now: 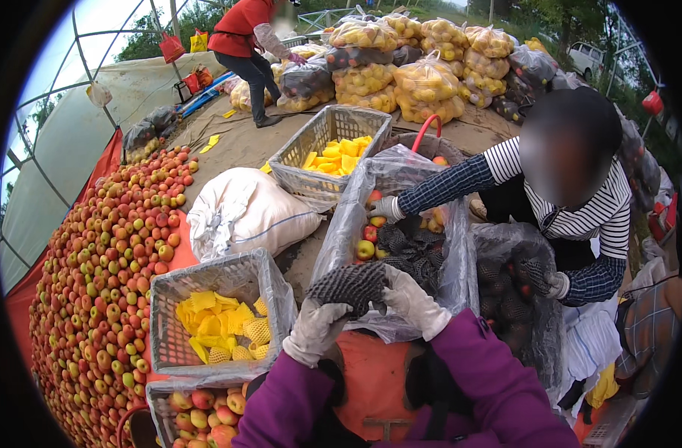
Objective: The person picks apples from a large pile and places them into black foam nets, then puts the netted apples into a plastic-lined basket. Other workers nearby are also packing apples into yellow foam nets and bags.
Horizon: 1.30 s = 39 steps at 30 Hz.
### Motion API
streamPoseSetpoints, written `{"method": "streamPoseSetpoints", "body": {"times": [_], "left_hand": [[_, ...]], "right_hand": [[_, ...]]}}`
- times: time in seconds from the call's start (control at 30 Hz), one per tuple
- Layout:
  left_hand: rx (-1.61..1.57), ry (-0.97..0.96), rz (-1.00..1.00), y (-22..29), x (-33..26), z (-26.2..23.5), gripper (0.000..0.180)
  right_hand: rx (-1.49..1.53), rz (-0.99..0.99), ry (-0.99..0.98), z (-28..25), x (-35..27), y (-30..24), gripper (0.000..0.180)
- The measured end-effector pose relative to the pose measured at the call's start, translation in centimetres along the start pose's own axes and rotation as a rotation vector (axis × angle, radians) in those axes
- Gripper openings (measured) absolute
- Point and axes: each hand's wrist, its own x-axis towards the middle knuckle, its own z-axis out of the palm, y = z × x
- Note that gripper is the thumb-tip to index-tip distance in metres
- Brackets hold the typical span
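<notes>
A black foam net sleeve (350,289) is stretched between my two white-gloved hands. My left hand (313,328) grips its near left end, and my right hand (414,299) pinches its right end. Whether an apple sits inside the sleeve I cannot tell. Just beyond my hands stands a crate lined with clear plastic (341,231), holding loose black foam nets (412,250) and a few red-yellow apples (366,249). To the left of my left hand, a grey crate (262,287) holds yellow foam nets (214,317).
A co-worker's gloved hand (386,209) reaches into the lined crate; their other hand (556,284) holds a black net over a second lined crate (539,336). A large apple heap (109,291) lies left, near a white sack (248,213). Bagged fruit (431,82) is stacked behind, beside another person (244,45).
</notes>
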Motion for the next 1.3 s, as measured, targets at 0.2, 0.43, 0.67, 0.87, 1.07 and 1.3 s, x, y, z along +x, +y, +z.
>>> {"method": "streamPoseSetpoints", "body": {"times": [0.2,0.43,0.67,0.87,1.07,1.3], "left_hand": [[-0.560,0.262,0.013,5.3,1.1,2.1,0.035],[0.552,0.353,0.343,3.8,0.5,-0.7,0.033],[1.050,0.295,0.540,3.0,0.3,-1.9,0.030],[0.441,0.418,0.057,2.0,-0.1,0.3,0.009],[0.489,0.449,-0.042,2.0,-0.1,0.5,0.025],[1.211,0.303,0.478,1.9,1.1,-1.1,0.011]], "right_hand": [[-0.063,0.088,0.068,0.6,-0.4,-1.2,0.032],[-0.382,0.087,0.305,-8.8,5.0,2.0,0.026],[-1.067,0.088,-0.026,-8.9,12.6,11.0,0.029],[-1.505,0.283,0.181,-8.2,16.1,21.2,0.030],[-1.499,0.246,0.215,-8.6,16.7,21.9,0.031],[-0.642,0.204,0.392,-13.5,15.5,18.6,0.058]]}}
